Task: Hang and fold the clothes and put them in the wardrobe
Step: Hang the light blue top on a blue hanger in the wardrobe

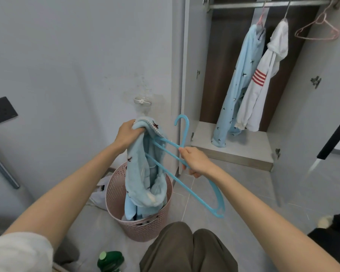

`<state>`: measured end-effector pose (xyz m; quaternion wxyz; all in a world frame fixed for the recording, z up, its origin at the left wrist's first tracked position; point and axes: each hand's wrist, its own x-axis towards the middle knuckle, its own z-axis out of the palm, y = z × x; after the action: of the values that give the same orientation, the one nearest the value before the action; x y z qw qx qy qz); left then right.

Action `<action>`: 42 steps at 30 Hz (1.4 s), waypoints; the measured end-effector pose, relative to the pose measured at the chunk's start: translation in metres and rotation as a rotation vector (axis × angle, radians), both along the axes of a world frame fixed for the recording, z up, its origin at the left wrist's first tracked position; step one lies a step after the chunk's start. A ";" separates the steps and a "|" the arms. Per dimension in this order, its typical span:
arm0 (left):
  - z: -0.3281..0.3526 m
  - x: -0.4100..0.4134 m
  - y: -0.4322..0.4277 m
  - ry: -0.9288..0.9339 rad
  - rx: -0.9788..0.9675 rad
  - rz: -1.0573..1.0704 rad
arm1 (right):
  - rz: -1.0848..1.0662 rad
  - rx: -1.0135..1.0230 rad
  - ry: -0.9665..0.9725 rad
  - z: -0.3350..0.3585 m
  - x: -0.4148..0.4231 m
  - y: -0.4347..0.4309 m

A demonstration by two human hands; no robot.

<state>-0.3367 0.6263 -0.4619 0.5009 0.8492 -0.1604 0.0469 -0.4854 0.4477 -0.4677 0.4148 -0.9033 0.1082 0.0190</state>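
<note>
One pink basket on grey tiled floor beside wardrobe.

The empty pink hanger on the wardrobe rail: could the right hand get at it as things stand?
Probably not yet. The right hand grips the blue hanger, and the pink hanger hangs high on the rail, well beyond it. The wardrobe is open, though, and nothing stands in between.
</note>
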 end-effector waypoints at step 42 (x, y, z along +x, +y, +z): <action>0.013 -0.003 0.059 -0.609 0.502 0.053 | -0.057 -0.328 -0.794 0.013 0.021 0.004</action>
<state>-0.3398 0.6854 -0.4484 0.2060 0.8963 -0.2860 0.2692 -0.4643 0.4520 -0.4548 0.2755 -0.8911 -0.0335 -0.3591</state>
